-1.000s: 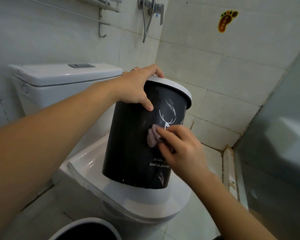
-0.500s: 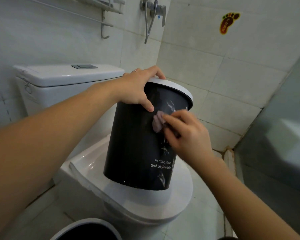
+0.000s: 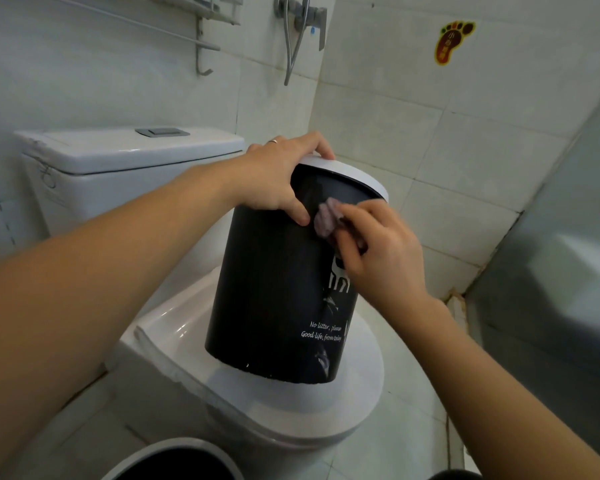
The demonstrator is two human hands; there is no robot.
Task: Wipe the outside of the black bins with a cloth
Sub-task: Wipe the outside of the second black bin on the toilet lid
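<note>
A black bin (image 3: 267, 292) with a white rim and white print stands tilted on the closed toilet lid (image 3: 291, 410). My left hand (image 3: 278, 174) grips the bin's rim from the left, thumb down on the black side. My right hand (image 3: 378, 254) pinches a small pinkish cloth (image 3: 324, 220) and presses it against the bin's upper side, just below the rim and next to my left thumb. A second black bin (image 3: 174, 462) with a white rim shows at the bottom edge, on the floor.
The white toilet tank (image 3: 118, 161) stands behind the bin. A shower hose and valve (image 3: 302, 22) hang on the tiled wall above. A foot-shaped sticker (image 3: 452, 41) is on the right wall. A frosted glass panel (image 3: 568, 254) closes the right side.
My right hand has slid the cloth up the bin's side, from the deer print to just under the rim. My left hand has kept its grip on the rim.
</note>
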